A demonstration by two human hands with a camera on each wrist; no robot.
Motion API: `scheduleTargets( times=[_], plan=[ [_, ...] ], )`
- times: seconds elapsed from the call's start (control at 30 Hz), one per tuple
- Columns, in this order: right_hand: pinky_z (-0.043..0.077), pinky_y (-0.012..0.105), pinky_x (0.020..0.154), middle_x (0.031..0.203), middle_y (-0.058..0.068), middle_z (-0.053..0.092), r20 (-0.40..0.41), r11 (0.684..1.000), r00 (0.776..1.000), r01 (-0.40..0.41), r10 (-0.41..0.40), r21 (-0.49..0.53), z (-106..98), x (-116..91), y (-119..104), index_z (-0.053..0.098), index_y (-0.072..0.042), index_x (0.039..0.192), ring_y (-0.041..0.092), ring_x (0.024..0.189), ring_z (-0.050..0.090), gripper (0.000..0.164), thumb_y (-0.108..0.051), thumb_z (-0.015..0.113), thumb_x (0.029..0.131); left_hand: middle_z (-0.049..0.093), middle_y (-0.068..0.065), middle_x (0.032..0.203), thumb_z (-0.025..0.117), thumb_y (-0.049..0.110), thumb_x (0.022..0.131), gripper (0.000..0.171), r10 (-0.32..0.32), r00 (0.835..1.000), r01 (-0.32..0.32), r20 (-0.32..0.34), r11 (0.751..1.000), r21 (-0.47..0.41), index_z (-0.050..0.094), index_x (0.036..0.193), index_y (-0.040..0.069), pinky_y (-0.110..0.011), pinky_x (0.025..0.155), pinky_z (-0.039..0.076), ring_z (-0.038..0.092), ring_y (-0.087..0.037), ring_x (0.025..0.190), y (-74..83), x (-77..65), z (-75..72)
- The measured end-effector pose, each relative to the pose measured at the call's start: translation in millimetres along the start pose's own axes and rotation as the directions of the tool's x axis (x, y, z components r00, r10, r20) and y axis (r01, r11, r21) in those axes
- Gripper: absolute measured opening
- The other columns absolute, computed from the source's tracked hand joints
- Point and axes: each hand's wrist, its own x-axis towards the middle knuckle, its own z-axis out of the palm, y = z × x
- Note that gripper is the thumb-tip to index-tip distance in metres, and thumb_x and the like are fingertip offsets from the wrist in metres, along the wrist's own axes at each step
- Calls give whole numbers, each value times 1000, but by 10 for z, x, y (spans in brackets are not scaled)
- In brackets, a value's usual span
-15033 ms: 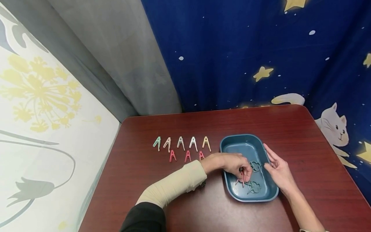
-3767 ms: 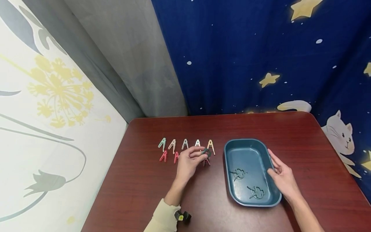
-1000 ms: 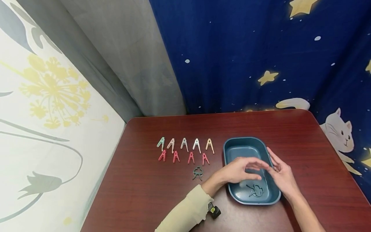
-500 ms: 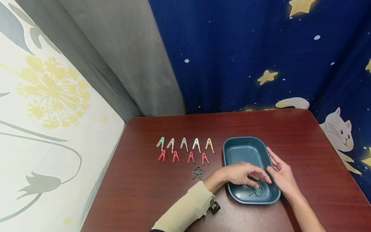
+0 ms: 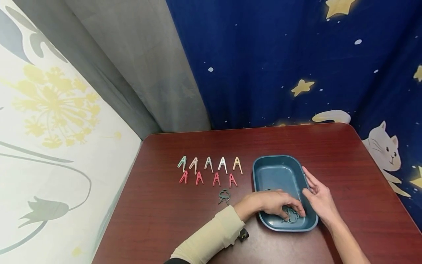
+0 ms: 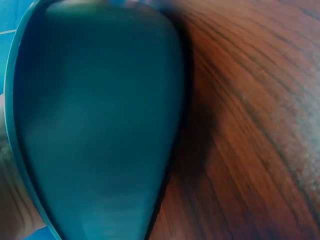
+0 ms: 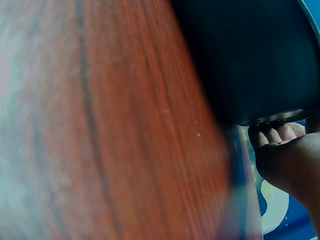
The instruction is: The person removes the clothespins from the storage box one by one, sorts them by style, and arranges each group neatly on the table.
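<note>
My left hand point(image 5: 278, 203) reaches down into the blue tray point(image 5: 278, 158), thumb and fingertips spread around a dark green clip point(image 5: 292, 216) with a clover-shaped loop. A second green clip point(image 5: 268, 190) is mostly hidden behind that hand. At the tray's right side my right hand point(image 5: 318, 198) holds the wall, its thumb at the rim and fingers along the outside. The right wrist view shows these fingers point(image 7: 272, 134) against the tray's dark outer wall. A third green clip point(image 5: 224, 196) lies on the table left of the tray.
Left of the tray, small clothespins form two rows: pale ones at the back, including a yellow clothespin point(image 5: 237, 165), and red ones in front, such as the red clothespin point(image 5: 232, 179). The wooden table point(image 5: 158, 220) ends at blue and grey curtains point(image 5: 132, 66).
Earlier, a red clothespin left the tray for the front row, and a green clip came onto the table. Within the last second my left hand lowers to the nearer green clip. The right hand stays.
</note>
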Motion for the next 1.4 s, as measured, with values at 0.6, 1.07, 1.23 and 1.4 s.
scheduleTargets(
  times=[0.6, 1.07, 1.23, 1.4],
  plan=[
    [45, 5, 91, 154, 28, 45, 8, 1000, 1000, -15, 15, 3, -14, 2, 3, 35, -14, 167, -12, 116, 58, 71, 6, 56, 101, 66, 27, 131, 83, 20, 94, 49, 12, 999, -7, -42, 993, 120, 67, 139, 32, -3, 101, 29, 48, 24, 117, 23, -9, 58],
    [45, 6, 92, 154, 29, 43, 13, 999, 1000, 1, -1, 33, 14, -9, 20, 35, -11, 166, -11, 116, 58, 71, 8, 55, 100, 65, 27, 133, 78, 21, 99, 51, -42, 998, 48, -40, 988, 145, 66, 145, 37, -5, 96, 34, 52, 17, 109, 11, -36, 51],
    [45, 6, 93, 156, 29, 43, 16, 999, 1000, -7, 7, 31, 9, 1, 14, 35, -12, 166, -11, 118, 57, 71, 7, 56, 101, 63, 29, 133, 80, 15, 95, 56, -56, 998, 60, -28, 988, 144, 65, 144, 38, -6, 96, 33, 50, 17, 109, 17, -32, 45],
    [46, 7, 92, 156, 28, 42, 20, 999, 1000, -9, 8, 44, -6, 9, 18, 34, -12, 167, -11, 118, 58, 71, 7, 56, 102, 63, 30, 132, 81, 21, 95, 50, -93, 995, 99, -40, 975, 199, 68, 139, 42, -10, 102, 31, 49, 13, 114, 49, -11, 47]
  ],
)
